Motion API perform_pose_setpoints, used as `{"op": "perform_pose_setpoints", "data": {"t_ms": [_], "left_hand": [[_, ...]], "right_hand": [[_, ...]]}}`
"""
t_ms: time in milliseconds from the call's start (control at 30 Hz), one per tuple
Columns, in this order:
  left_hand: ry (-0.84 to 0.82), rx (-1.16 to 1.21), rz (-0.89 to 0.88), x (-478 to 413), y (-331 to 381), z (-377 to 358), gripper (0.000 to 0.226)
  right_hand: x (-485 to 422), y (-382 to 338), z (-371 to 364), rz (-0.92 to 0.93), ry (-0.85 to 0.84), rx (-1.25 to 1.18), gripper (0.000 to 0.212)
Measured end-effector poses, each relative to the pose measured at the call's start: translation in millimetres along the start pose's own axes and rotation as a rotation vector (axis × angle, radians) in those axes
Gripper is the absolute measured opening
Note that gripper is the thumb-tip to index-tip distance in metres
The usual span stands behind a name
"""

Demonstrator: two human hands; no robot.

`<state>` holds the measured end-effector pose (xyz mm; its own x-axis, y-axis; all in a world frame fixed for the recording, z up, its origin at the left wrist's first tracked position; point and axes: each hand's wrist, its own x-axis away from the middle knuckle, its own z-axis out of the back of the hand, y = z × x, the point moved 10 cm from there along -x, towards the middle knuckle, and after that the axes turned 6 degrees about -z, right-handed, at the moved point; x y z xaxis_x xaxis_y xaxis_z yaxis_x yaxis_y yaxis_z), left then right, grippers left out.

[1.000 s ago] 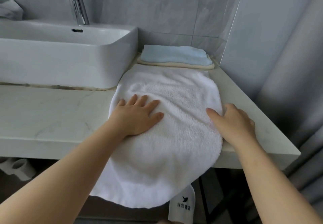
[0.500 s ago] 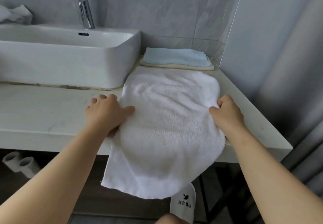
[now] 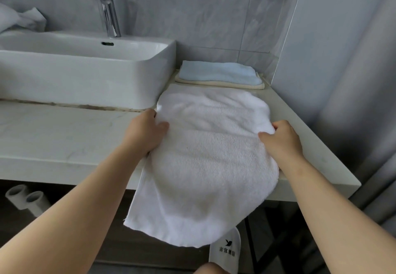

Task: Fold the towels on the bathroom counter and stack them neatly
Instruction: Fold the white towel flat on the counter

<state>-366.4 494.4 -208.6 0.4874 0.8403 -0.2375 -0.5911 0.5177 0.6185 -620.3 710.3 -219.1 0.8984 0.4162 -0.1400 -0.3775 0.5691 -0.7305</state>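
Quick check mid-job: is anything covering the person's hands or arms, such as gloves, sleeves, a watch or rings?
No. The left hand and right hand are bare, with no gloves, and no rings show. The left forearm and right forearm are bare too: no sleeve, watch or bracelet within the frame.

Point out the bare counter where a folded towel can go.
Widest free patch: pale marble counter in front of the white rectangular basin, left of the white terry towel. Narrow strip: between that towel and the counter's right edge. Crowded: back right corner, where the light blue folded towel tops a cream towel.
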Motion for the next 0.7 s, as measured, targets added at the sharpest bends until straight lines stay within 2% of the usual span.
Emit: {"op": "perform_pose_setpoints", "data": {"t_ms": [67,200,400,567,700], "left_hand": [[0.004,-0.063,-0.014,-0.1,1.3,-2.6,0.022],[0.107,-0.15,-0.015,7.7,4.2,0.2,0.014],[0.095,-0.256,-0.022,9.4,11.8,-3.9,0.011],[0.089,-0.282,-0.007,9.9,11.9,-5.0,0.009],[0.09,-0.288,-0.002,9.7,11.5,-5.0,0.009]], "right_hand": [[0.7,-0.4,1.5,-0.004,0.02,0.011,0.013],[1.2,-1.9,6.0,-0.033,0.033,-0.11,0.035],[-9.3,-4.1,2.4,-0.069,-0.088,-0.388,0.016],[-10.8,-5.7,-1.1,-0.069,-0.168,-0.515,0.028],[-13.2,3.1,2.4,-0.177,-0.198,-0.705,0.03]]}}
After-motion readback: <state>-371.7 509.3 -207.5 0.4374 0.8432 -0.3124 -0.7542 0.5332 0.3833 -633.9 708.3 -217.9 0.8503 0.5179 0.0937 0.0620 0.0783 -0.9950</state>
